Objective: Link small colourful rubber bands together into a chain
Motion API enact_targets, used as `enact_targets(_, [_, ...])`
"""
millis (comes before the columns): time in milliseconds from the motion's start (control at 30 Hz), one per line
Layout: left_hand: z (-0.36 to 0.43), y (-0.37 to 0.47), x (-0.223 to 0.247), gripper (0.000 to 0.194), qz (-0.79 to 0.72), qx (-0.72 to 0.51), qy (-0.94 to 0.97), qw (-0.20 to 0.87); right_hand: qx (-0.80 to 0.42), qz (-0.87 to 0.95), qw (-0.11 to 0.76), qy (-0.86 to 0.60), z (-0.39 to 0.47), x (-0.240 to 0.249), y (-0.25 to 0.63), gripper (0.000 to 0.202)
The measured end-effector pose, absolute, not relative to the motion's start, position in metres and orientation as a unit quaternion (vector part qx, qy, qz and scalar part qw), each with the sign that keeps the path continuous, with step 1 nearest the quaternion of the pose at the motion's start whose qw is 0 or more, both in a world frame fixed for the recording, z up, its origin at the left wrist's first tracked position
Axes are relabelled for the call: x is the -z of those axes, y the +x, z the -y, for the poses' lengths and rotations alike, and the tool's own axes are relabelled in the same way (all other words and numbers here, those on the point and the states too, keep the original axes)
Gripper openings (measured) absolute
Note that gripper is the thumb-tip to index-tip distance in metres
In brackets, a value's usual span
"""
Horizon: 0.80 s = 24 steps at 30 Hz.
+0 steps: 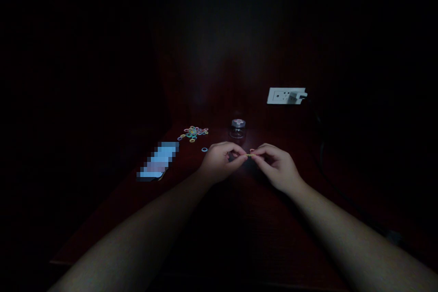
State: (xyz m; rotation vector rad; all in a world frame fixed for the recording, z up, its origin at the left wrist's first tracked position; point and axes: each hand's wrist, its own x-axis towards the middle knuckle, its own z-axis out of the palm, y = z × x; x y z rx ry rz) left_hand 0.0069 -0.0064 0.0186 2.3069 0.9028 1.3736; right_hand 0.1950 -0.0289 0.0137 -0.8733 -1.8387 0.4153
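Observation:
Between my two hands a small yellow hair tie (pixel 250 155) is held flat and level, pinched at both ends. My left hand (pixel 222 159) is closed on its left end with thumb and forefinger. The thumb and forefinger of my right hand (pixel 276 164) grip the other end. A bit of orange-pink shows by the right forefinger; what it is I cannot tell. Left of my left hand lies a single blue hair tie (pixel 204 149). Farther back is a loose pile of hair ties (pixel 193 132) in several pastel colours. A clear lidded jar (pixel 237 130) stands just beyond my hands.
A phone (pixel 159 160) with a lit, pixelated screen lies at the left of the dark red table (pixel 112 232). On the back wall is a white socket plate (pixel 282 96) with a plug (pixel 298 96) in it. A dark cable (pixel 321 146) runs down the right side.

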Motion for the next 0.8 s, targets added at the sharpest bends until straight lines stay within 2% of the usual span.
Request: enact_targets(800, [0.0098,0.0067,-0.0198,0.012,-0.314,-0.472,0.806,0.172,-0.167,0.766,0.505,-0.361,0.0294,-0.0157,0.1947,0.011])
